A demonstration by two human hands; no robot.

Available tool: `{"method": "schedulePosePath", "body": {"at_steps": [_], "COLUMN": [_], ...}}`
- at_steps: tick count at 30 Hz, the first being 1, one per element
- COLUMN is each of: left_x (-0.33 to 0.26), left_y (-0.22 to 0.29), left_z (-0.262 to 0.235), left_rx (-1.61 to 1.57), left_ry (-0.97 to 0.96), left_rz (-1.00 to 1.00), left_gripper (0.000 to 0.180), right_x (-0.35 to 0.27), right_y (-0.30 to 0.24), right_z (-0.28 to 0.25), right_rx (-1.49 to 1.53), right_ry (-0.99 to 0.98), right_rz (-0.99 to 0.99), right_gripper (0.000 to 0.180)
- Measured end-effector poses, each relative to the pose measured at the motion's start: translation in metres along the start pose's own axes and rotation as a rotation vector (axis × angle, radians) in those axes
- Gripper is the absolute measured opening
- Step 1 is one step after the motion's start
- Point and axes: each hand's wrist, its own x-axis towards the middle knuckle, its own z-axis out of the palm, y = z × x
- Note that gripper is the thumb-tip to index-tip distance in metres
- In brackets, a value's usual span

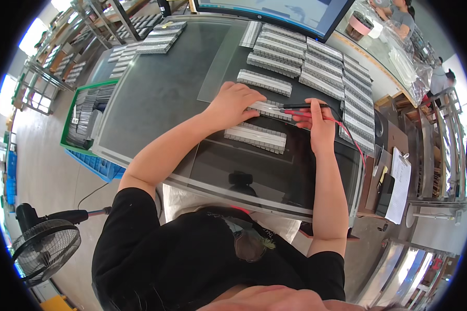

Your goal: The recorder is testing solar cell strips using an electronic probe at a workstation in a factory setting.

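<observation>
My left hand [232,106] grips the left end of a grey-and-white segmented strip [281,115] lying on the dark table. Part of that strip is hidden under its fingers. In my right hand [319,124] are two test probes, a black one [301,105] and a red one [296,112], with their tips at the strip's upper face. Whether both tips touch it is too small to tell. Thin black and red leads trail from them to the right. A similar strip [255,137] lies nearer to me, and another [264,82] just beyond.
Rows of like strips [321,72] cover the table's far right, below a monitor [285,13]. More strips [163,36] are stacked at the far left. Left of the table stands a green crate [70,122] of dark pieces. A fan [46,249], clipboard [398,186] and phone [385,192] flank me.
</observation>
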Motion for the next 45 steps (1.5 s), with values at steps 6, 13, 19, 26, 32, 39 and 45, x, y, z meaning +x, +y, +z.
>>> {"method": "schedulePosePath", "body": {"at_steps": [6,13,19,26,32,39,45], "left_x": [0.0,-0.002,-0.023,-0.024,0.02,0.039,0.014], "left_y": [-0.004,0.0,0.023,0.023,-0.022,-0.046,-0.011], "left_z": [-0.006,-0.009,-0.03,-0.029,-0.009,0.0,-0.011], "left_rx": [0.002,-0.04,-0.182,-0.173,0.006,0.044,0.044], "left_ry": [-0.018,-0.041,-0.162,-0.135,-0.088,-0.094,0.029], "left_rz": [-0.008,-0.048,-0.066,-0.038,-0.147,-0.182,-0.033], "left_gripper": [0.034,0.035,0.037,0.036,0.038,0.042,0.04], "right_x": [0.001,0.0,-0.003,-0.002,-0.002,-0.001,-0.001], "right_y": [0.004,0.0,-0.004,0.0,0.0,0.0,-0.005], "right_z": [0.007,0.004,0.003,0.001,0.003,0.002,0.001], "right_rx": [0.024,0.116,0.195,0.171,0.147,0.159,0.133], "right_ry": [0.002,0.003,0.014,-0.032,-0.017,-0.023,0.054], "right_rz": [-0.027,-0.017,-0.019,-0.015,-0.017,-0.012,-0.038], "right_gripper": [0.03,0.031,0.031,0.031,0.031,0.03,0.031]}}
